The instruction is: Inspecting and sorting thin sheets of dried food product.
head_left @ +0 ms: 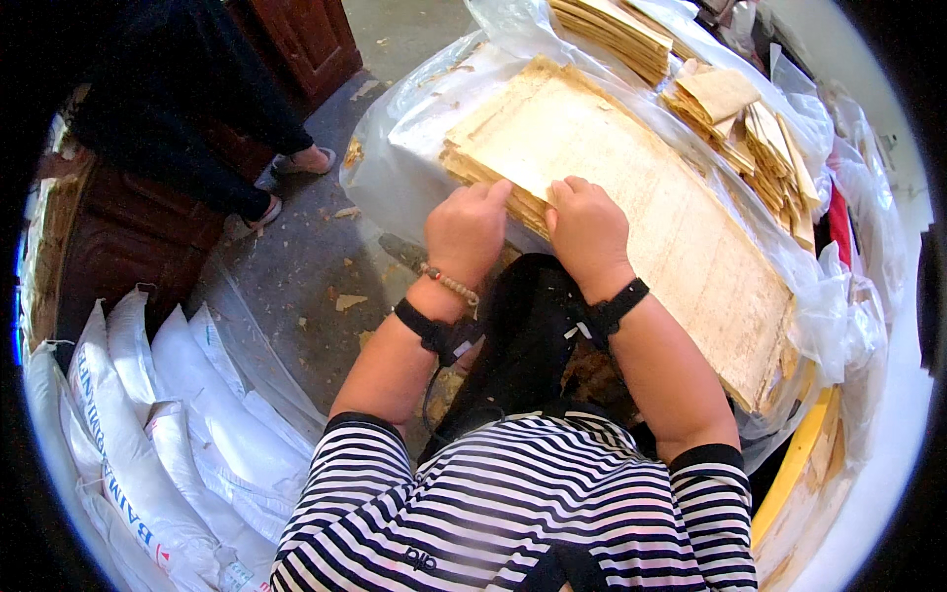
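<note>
A stack of thin, pale wood veneer sheets [631, 178] lies in front of me and to the right, its long side running from upper left to lower right. My left hand [467, 229] is closed at the near left edge, with the thumb by the top sheets. A short way along the same edge, my right hand [589, 225] is also closed, its thumb and fingers pinching the rim. How many sheets each hand grips is hidden by the fingers. The stack's edges look ragged and layered.
Clear plastic sheeting [395, 138] surrounds the stack. Beyond it lie more veneer bundles [617, 39] and broken pieces [730, 109]. White filled sacks [212, 385] are piled at lower left. Another person's legs [187, 109] stand at upper left beside dark red wooden panels [311, 44]. Scraps litter the floor.
</note>
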Action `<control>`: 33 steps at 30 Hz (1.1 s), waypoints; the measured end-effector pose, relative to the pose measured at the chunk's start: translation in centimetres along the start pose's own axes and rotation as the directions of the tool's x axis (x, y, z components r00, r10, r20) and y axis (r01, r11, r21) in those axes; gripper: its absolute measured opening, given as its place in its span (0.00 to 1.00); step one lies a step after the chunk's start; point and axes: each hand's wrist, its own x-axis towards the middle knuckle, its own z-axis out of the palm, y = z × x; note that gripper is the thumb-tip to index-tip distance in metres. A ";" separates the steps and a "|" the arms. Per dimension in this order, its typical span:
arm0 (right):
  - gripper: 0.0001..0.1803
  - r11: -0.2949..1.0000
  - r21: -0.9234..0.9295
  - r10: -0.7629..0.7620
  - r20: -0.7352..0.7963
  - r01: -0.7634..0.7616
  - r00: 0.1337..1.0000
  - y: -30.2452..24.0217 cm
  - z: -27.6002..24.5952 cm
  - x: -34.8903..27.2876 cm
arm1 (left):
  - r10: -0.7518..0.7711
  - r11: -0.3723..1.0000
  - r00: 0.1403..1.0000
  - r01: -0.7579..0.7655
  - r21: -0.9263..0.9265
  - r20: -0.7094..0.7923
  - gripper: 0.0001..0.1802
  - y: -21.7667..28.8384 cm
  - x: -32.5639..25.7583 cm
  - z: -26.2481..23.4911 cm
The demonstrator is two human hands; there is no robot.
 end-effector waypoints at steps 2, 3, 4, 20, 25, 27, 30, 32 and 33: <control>0.06 0.998 -0.055 0.004 -0.002 -0.004 1.000 0.3 1.1 0.6 | 0.026 0.993 0.998 -0.031 0.112 0.053 0.13 0.0 0.0 0.5; 0.06 0.998 -0.058 0.004 -0.001 -0.004 1.000 0.5 1.3 0.7 | 0.025 0.994 0.998 -0.031 0.109 0.051 0.13 0.0 0.0 0.6; 0.06 0.999 -0.039 -0.007 -0.035 0.005 0.999 0.6 1.5 0.9 | 0.043 0.992 0.998 -0.048 0.120 0.041 0.13 0.0 -0.1 0.6; 0.10 0.993 0.087 0.081 -0.026 -0.079 0.996 1.5 0.6 1.4 | 0.294 0.953 0.956 -0.293 0.073 -0.002 0.05 2.2 2.1 0.3; 0.09 0.983 0.132 0.139 -0.107 -0.124 0.984 1.7 0.7 1.5 | 0.321 0.942 0.947 -0.321 0.104 0.016 0.05 2.3 2.1 1.0; 0.09 0.991 0.110 0.096 -0.121 -0.082 0.988 1.3 0.9 1.8 | 0.337 0.937 0.941 -0.337 0.087 0.018 0.06 2.2 2.3 1.4; 0.09 0.996 0.058 0.077 -0.178 -0.068 0.981 0.7 1.1 2.7 | 0.362 0.925 0.930 -0.367 0.096 0.061 0.07 1.7 2.8 2.3; 0.09 0.999 0.000 0.035 -0.035 -0.035 0.999 0.9 1.3 3.3 | 0.287 0.949 0.955 -0.294 0.115 0.071 0.08 1.4 3.1 2.6; 0.09 0.999 -0.001 0.035 -0.038 -0.036 0.999 1.1 1.1 3.2 | 0.290 0.948 0.955 -0.296 0.116 0.069 0.08 1.2 3.1 2.7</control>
